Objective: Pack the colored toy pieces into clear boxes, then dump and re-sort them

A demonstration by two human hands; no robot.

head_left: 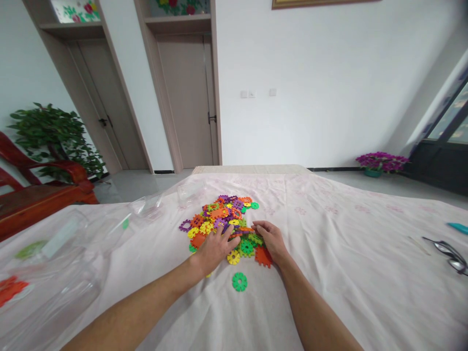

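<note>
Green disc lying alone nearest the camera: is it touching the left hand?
Apart: the head view shows pale cloth between the green disc and the left hand.

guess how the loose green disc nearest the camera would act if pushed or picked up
The green disc looks like thin, plain plastic, so it is probably light and fairly stiff. Lying flat, it would likely slide rather than roll. Its notched rim might snag on the wrinkled tablecloth.

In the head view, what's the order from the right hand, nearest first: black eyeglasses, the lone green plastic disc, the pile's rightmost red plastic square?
1. Red plastic square, beside the right hand
2. Lone green plastic disc, toward lower left
3. Black eyeglasses, far right
</note>
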